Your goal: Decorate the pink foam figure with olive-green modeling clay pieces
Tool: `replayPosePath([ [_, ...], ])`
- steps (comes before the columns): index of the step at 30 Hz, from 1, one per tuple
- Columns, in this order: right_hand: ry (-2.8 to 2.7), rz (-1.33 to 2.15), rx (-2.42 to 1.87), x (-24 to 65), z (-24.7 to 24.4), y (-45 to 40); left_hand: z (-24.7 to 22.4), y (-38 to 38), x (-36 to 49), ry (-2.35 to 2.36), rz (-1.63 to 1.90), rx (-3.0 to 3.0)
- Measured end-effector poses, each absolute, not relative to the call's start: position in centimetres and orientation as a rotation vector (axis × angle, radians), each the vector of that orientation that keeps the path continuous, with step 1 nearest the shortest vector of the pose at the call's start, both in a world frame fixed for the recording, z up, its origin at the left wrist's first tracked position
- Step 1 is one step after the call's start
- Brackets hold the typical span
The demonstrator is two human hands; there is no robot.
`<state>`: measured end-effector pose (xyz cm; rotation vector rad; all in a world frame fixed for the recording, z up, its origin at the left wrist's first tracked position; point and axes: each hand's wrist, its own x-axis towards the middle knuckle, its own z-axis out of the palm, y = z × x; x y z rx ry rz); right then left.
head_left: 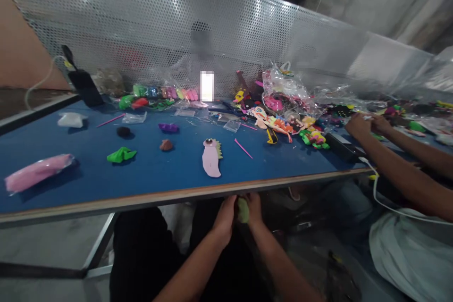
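Below the table's front edge, in front of my lap, my left hand and my right hand are close together with fingers closed. Between them they grip a lump of olive-green modelling clay; part of it is hidden by the fingers. Just above on the table lies a flat pink clay figure with a dark eye and a green spiky edge down its right side. A pink modelling stick rests to the right of the figure. Small lumps of brown clay, purple clay and green clay lie to its left.
A wrapped pink clay roll and a white packet lie at left. Finished clay figures and plastic bags crowd the back. A co-worker's hands work at right near a black box with a white cable.
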<state>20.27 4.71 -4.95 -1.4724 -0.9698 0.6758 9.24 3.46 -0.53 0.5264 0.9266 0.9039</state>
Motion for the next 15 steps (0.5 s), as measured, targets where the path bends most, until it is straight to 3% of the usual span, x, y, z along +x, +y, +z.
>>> replayPosePath([
  [6, -1.284, 0.426, -1.787, 16.3, -1.7, 3.7, 1.0, 2.7, 9.4, 1.078, 1.034, 0.502],
  [15, -1.449, 0.335, -1.835, 18.2, -0.6, -0.5, 2.3, -0.9, 9.8, 0.943, 0.914, 0.604],
])
